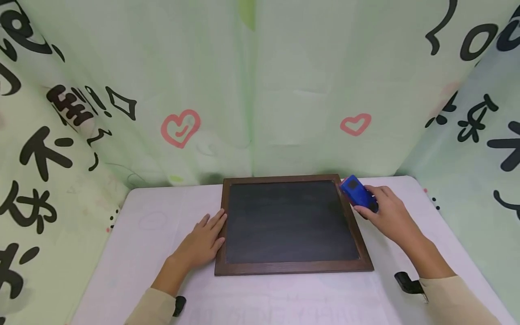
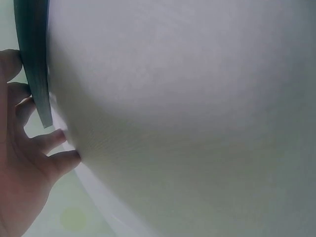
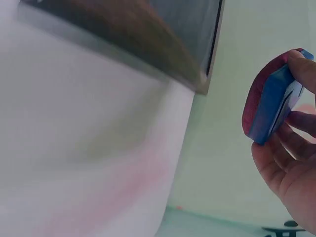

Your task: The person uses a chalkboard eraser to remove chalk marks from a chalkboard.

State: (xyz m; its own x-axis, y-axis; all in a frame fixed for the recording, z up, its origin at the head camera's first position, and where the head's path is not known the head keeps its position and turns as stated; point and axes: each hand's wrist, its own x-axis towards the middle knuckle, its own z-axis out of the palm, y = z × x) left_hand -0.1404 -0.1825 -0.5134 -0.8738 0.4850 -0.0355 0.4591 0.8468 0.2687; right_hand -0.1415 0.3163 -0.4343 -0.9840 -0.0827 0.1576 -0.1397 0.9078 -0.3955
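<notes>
A small blackboard (image 1: pixel 290 221) in a brown wooden frame lies on the white table, its dark surface bare of marks. My left hand (image 1: pixel 201 239) touches the frame's left edge with its fingers fairly straight; the left wrist view shows the fingers beside the frame (image 2: pixel 35 59). In my right hand (image 1: pixel 390 214) is a blue board eraser (image 1: pixel 358 192), pinched between thumb and fingers at the board's upper right edge. The right wrist view shows the eraser's dark red felt side (image 3: pixel 256 98) facing the board, apart from it there.
Under the board is a white table (image 1: pixel 162 216) with rounded back corners. Pale green curtains (image 1: pixel 292 90) with black lettering and pink hearts hang behind it and on both sides. Each wrist carries a black strap-on camera (image 1: pixel 407 283).
</notes>
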